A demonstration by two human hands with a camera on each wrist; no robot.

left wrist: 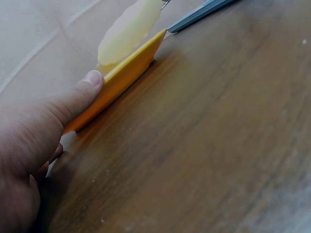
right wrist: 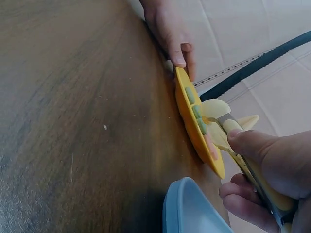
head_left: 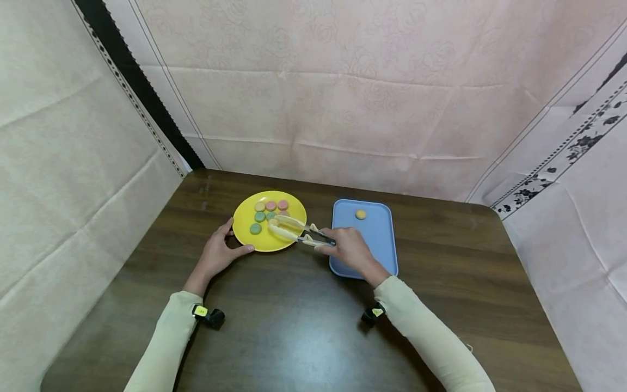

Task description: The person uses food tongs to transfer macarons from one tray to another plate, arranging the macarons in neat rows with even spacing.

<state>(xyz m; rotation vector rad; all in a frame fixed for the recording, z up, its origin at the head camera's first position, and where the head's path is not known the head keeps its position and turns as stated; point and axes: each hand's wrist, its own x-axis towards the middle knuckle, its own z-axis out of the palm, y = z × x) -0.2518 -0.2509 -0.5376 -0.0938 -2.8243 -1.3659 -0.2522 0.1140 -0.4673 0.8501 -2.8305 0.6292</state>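
Observation:
My left hand holds the left rim of a round yellow plate, its thumb at the edge. Several small macaron-like discs lie on the plate, among them a green disc and a pink disc. In my right hand is a pair of tongs with cream-coloured tips and dark metal arms. Their tips reach low over the plate, spread on either side of a yellow disc that they partly hide. The left wrist view shows one broad pale tip above the rim.
A blue rectangular tray lies right of the plate, under my right hand and forearm, with one yellow disc near its far end. Both stand on a dark wooden table. Pale patterned cloth hangs behind the far edge.

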